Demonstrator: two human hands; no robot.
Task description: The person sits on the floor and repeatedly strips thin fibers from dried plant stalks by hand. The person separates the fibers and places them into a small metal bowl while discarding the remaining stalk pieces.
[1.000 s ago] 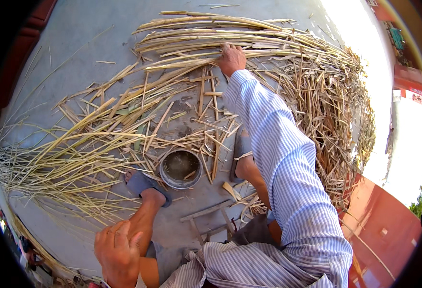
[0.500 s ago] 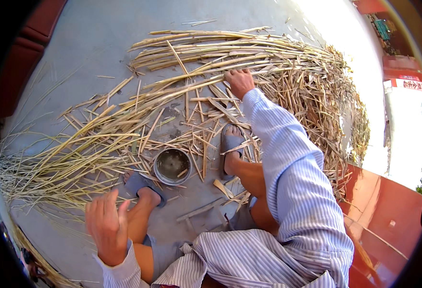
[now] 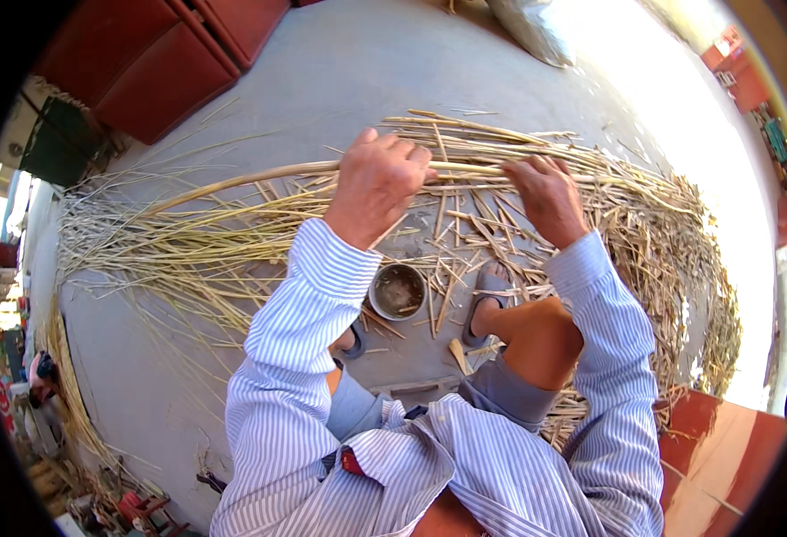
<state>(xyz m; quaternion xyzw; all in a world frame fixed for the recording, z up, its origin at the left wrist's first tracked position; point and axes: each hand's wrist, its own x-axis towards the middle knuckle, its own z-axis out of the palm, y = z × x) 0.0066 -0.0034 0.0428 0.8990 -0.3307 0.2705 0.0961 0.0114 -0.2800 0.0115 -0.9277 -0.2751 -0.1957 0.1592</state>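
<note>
A long pale dry stalk (image 3: 268, 173) spans the view above the other stalks, its left end curving down toward the brushy tops. My left hand (image 3: 377, 183) is wrapped round its middle, fingers closed. To the right, my right hand (image 3: 544, 195) closes on the same stalk with bent fingers; its fingertips are partly hidden. Beneath both hands lies a spread of dry stalks (image 3: 232, 243), thin and branching at the left. A round metal bowl (image 3: 398, 292) with murky liquid stands on the floor between my feet, below the hands.
Dry leaves and husks are heaped at the right (image 3: 653, 242). Broken stalk pieces litter the floor around my sandals (image 3: 492, 291). A red sofa (image 3: 156, 67) stands at the far left, and a pale sack (image 3: 532, 27) at the back. Assorted clutter (image 3: 98, 501) lines the lower left.
My left hand has risen from beside my knee and now holds the stalk. My right hand is now closed on it too. The view has swung to the left.
</note>
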